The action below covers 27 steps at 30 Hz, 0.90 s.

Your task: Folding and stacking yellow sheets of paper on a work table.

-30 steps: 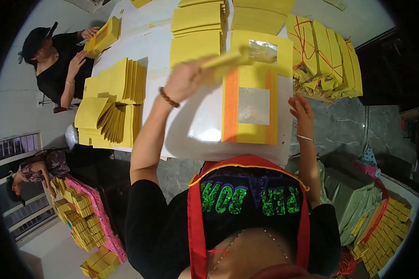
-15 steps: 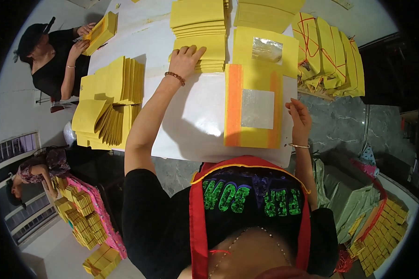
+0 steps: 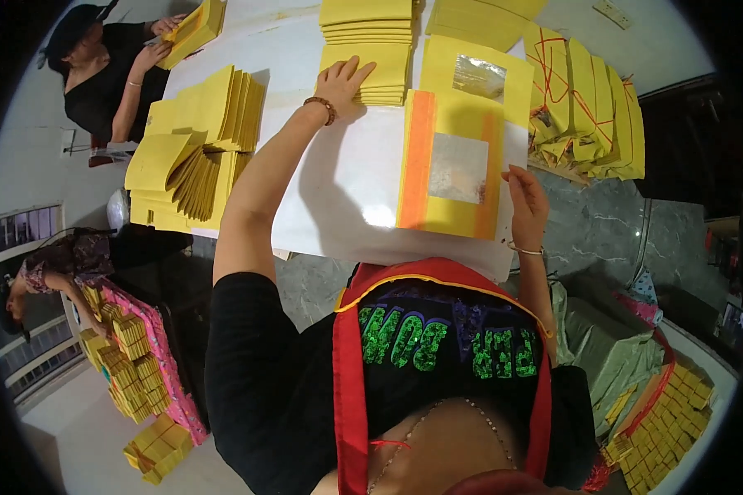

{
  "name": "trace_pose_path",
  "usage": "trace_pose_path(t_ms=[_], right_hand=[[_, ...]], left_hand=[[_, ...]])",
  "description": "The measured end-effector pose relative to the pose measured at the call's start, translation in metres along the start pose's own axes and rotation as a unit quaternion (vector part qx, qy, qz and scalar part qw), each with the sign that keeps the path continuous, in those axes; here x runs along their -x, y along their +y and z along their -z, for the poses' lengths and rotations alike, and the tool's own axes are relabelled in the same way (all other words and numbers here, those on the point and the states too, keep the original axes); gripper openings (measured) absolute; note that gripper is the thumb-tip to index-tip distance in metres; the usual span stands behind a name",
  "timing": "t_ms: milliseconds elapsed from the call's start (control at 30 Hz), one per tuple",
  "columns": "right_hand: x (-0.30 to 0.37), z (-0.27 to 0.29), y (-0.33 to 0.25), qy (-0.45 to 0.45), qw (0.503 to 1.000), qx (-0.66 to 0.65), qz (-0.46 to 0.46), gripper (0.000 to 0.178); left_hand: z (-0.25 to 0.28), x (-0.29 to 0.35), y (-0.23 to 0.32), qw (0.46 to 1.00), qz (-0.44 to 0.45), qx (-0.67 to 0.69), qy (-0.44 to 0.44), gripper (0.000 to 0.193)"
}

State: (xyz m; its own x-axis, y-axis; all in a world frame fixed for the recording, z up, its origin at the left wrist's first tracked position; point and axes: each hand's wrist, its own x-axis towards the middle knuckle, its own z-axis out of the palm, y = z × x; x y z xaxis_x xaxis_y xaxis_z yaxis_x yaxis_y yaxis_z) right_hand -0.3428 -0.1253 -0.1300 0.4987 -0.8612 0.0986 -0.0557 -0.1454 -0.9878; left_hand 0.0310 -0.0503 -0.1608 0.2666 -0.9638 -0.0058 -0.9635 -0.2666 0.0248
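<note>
My left hand (image 3: 343,84) lies with fingers spread over the left front corner of a stack of folded yellow paper pieces (image 3: 385,76). My right hand (image 3: 528,200) hovers by the table's right edge, its fingers loosely bent and apart, with nothing visible in them. Between the hands and nearer to me lies a yellow sheet (image 3: 454,220) with an orange strip along its left side and a silvery, shiny rectangle (image 3: 459,168) on it. Beyond it is another yellow sheet (image 3: 516,91) with a smaller silvery patch. More folded yellow pieces (image 3: 365,16) are piled behind the left hand's stack.
Thick yellow paper bundles (image 3: 198,115) stand at the left of the white table (image 3: 347,214). Red-tied yellow bundles (image 3: 582,107) rest beyond the right edge. A co-worker (image 3: 99,74) handles a yellow piece at far left; another person (image 3: 66,268) reaches over yellow packs on a pink cloth (image 3: 169,363).
The view has shifted, so the table and its stacks sit higher in the picture. My left hand stays on the same stack; my right hand stays beside the table edge.
</note>
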Motion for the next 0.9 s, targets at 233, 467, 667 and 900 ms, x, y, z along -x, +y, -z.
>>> trace_pose_path(t_ms=[233, 467, 667, 900], right_hand=[[0.019, 0.006, 0.004, -0.019, 0.998, 0.058, -0.019, 0.020], [0.015, 0.001, 0.013, -0.138, 0.920, 0.321, 0.177, 0.029], [0.013, 0.000, 0.024, -0.136, 0.953, 0.238, 0.128, 0.031], [0.015, -0.001, 0.030, -0.135, 0.972, 0.175, 0.083, 0.027]], left_hand=[[0.005, 0.002, -0.003, 1.000, 0.003, -0.011, -0.013, 0.080], [0.024, 0.019, 0.017, 0.995, -0.036, -0.025, 0.095, 0.079], [0.057, 0.098, 0.111, 0.933, -0.212, 0.263, 0.126, 0.037], [0.050, 0.142, 0.140, 0.954, -0.262, 0.137, 0.040, 0.053]])
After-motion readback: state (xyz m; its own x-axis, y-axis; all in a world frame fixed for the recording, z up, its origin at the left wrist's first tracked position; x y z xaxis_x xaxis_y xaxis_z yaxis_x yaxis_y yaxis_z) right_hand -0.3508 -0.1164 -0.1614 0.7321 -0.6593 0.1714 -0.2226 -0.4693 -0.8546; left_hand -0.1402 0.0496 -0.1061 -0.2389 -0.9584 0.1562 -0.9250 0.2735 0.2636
